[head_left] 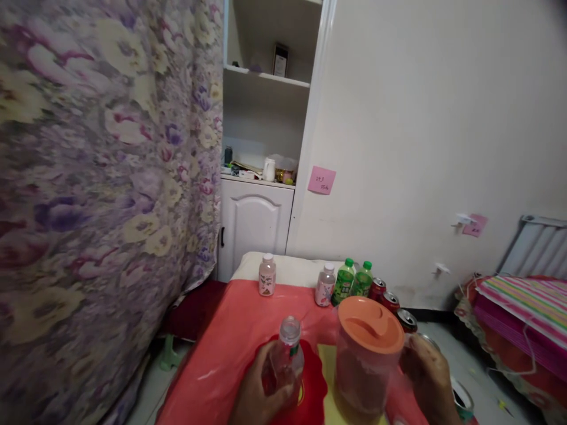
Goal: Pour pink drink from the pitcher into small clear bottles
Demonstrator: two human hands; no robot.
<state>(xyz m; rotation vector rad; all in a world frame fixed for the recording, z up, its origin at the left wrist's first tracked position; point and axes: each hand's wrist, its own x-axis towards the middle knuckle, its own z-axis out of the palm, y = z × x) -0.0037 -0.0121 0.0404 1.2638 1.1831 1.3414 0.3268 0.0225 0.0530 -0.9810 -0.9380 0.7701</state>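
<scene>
Wrapped round a clear plastic bottle (287,354) is my left hand (261,386); the bottle is uncapped, nearly upright, over a red scalloped plate (319,378). My right hand (427,375) is closed at the handle side of a translucent pitcher (365,381) with an orange lid (371,323). The handle itself is mostly hidden by my fingers. Below the pitcher lies something yellow and flat (328,366). The bottle's mouth is a little left of the pitcher, apart from it. Whether the pitcher touches the table I cannot tell.
On the red-covered table (204,366) stand two white-capped bottles (267,276), two green bottles (344,283) and several cans (390,302) along the right edge. A floral curtain (110,177) hangs at left. Behind are a white cabinet (257,221) and a wall.
</scene>
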